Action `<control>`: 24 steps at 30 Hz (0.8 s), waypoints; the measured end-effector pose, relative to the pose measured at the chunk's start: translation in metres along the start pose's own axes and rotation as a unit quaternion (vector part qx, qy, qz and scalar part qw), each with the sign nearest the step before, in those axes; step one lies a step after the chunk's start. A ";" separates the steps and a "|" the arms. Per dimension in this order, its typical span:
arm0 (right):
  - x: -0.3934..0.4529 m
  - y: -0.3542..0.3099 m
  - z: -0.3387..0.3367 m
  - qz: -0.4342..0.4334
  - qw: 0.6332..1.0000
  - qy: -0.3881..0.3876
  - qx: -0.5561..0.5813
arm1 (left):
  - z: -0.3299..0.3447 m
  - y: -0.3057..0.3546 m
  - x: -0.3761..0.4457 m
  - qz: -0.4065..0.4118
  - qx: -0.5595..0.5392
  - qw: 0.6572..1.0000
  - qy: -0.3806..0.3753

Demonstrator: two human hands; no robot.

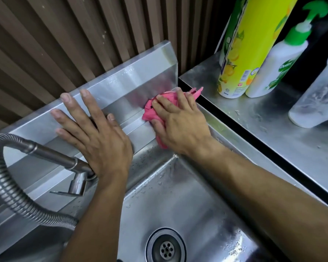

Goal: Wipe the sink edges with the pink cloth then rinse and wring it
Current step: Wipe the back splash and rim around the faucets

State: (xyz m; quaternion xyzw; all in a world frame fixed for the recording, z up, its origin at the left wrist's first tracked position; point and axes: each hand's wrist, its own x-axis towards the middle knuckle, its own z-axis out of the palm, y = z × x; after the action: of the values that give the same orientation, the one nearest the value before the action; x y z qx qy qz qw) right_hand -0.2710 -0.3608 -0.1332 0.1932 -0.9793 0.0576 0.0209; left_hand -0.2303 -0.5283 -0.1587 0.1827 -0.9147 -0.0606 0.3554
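Pink cloth [152, 112], bunched, lies at the back right corner of the sink [187, 201], pressed to the rim under the right hand [180, 121], fingers spread across it. Left hand [95, 133], flat and holding nothing, rests on the sink's backsplash [133, 80]. Recommended: keep firm, even pressure, working the cloth along each rim.

I get bright, even light from above, with white glare on the wet sink [178, 201] steel. Soft shadows sit under my forearms. Edges bow from the wide lens; the spray can [240, 44] looks slightly soft.
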 end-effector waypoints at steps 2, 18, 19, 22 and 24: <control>0.003 0.009 0.000 0.023 1.000 0.005 0.003 | 0.000 0.000 0.000 0.001 0.001 1.000 0.003; 0.000 -0.011 0.006 0.018 1.000 -0.009 -0.024 | -0.006 0.001 0.000 0.012 -0.004 1.000 -0.008; 0.007 -0.009 0.003 0.051 0.998 -0.016 -0.030 | -0.007 0.001 0.000 0.012 -0.005 1.000 -0.010; 0.017 -0.021 -0.004 0.112 0.993 -0.038 -0.021 | -0.012 0.008 -0.001 0.031 -0.017 0.999 -0.023; 0.016 -0.024 -0.006 0.159 0.987 -0.032 0.008 | -0.015 0.020 0.000 0.108 -0.035 0.993 -0.039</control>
State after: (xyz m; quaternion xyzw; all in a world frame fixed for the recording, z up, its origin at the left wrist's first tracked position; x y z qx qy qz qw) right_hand -0.2769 -0.3884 -0.1232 0.0365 -0.9972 0.0615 -0.0216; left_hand -0.2263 -0.5098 -0.1429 0.0674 -0.9396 -0.0613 0.3299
